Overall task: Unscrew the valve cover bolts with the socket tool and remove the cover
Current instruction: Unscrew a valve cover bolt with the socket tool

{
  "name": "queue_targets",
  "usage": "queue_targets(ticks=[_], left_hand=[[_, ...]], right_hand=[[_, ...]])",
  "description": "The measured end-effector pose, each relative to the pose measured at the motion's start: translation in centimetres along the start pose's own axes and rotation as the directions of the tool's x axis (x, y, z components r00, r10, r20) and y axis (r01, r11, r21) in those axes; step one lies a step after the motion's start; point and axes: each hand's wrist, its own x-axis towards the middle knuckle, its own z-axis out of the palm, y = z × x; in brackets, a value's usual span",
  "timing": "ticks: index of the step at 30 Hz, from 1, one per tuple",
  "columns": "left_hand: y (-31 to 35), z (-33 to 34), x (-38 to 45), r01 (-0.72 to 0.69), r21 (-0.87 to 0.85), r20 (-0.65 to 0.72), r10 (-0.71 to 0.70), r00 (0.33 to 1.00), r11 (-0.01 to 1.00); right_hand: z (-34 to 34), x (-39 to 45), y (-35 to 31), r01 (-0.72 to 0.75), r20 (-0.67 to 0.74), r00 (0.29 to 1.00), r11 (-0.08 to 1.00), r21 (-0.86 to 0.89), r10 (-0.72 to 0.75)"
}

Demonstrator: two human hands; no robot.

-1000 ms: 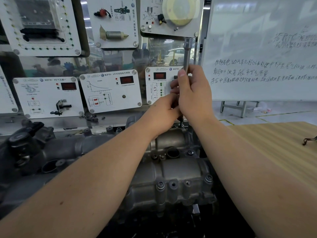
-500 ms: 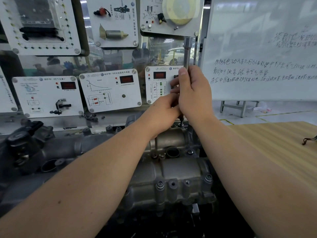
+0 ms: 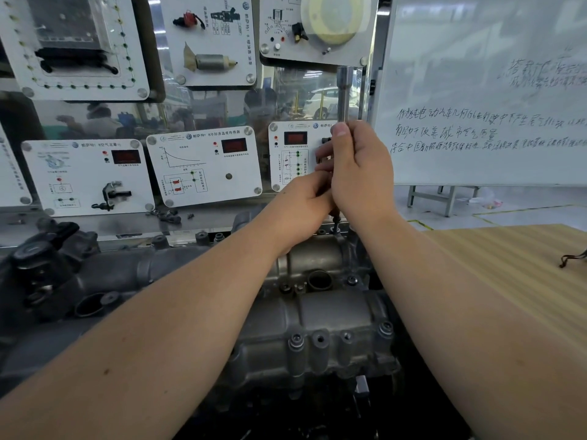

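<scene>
Both the right hand [image 3: 359, 173] and left hand [image 3: 301, 211] grip the upright, rigid socket tool [image 3: 344, 93]; the cast valve cover [image 3: 317, 319] looks heavy, best lifted by its edges

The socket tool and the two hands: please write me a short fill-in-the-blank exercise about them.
1. The socket tool stands ____ above the valve cover.
2. The right hand holds the tool in a closed ____.
3. The left hand sits ____ the right hand on the tool.

Missing words: upright; grip; below

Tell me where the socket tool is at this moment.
The socket tool stands upright right of centre in the head view, gripped by the right hand above the left hand, over the valve cover's far edge.
</scene>
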Motion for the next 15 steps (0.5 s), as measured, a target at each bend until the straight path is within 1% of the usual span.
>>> queue_targets(ticks=[2, 8, 12, 15], left_hand=[[0.07, -0.05, -0.07, 0.001, -0.010, 0.013, 0.000, 1.000, 1.000], [0.24, -0.05, -0.08, -0.002, 0.019, 0.007, 0.002, 1.000, 1.000], [0.20, 0.01, -0.05, 0.004, 0.022, -0.010, -0.004, 1.000, 1.000], [-0.03, 0.01, 0.01, 0.006, 0.012, 0.002, -0.006, 1.000, 1.000]], right_hand=[[0.01, -0.01, -0.05, 0.000, 0.003, 1.000, 1.000, -0.005, 0.000], [-0.13, -0.05, 0.06, -0.009, 0.022, 1.000, 0.998, 0.060, 0.008], [-0.16, -0.04, 0.04, 0.008, 0.013, 1.000, 0.999, 0.052, -0.009], [-0.04, -0.17, -0.23, 0.011, 0.014, 1.000, 1.000, 0.026, -0.011]])
